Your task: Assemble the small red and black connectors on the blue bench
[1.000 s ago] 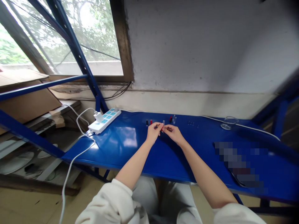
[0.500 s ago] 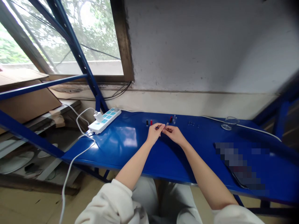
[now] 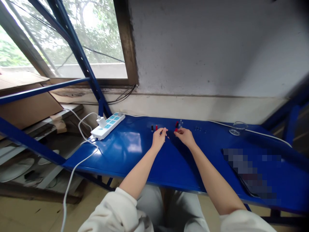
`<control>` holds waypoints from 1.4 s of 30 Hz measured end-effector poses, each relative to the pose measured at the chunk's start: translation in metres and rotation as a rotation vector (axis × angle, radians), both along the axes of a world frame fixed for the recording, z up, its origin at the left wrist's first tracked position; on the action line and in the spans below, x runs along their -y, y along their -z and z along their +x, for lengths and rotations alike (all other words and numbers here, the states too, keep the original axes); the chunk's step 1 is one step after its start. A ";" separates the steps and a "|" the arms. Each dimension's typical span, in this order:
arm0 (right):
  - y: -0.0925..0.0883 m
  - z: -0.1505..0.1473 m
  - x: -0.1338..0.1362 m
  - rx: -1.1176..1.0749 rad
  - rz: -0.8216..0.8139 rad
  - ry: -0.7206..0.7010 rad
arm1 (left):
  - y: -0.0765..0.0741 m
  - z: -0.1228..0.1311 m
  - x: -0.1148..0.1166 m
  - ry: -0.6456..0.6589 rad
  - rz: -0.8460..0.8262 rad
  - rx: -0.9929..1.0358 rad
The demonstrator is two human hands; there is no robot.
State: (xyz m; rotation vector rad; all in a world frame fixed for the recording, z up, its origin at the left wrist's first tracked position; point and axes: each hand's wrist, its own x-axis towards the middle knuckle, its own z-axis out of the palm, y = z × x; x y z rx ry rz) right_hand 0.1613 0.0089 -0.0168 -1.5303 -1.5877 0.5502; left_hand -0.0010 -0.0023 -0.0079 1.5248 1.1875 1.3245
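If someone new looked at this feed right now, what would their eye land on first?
Probably the glossy blue table, with the left hand and right hand apart above its middle, a small red piece at the right fingertips. Next, perhaps, the white power strip towards the table's left end and the bright window at upper left.

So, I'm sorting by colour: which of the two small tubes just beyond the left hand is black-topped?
The tube nearer the power strip; its neighbour is red.
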 end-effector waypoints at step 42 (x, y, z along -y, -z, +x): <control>0.016 0.024 -0.029 0.510 -0.163 0.321 | 0.002 -0.003 0.008 -0.097 0.185 -0.695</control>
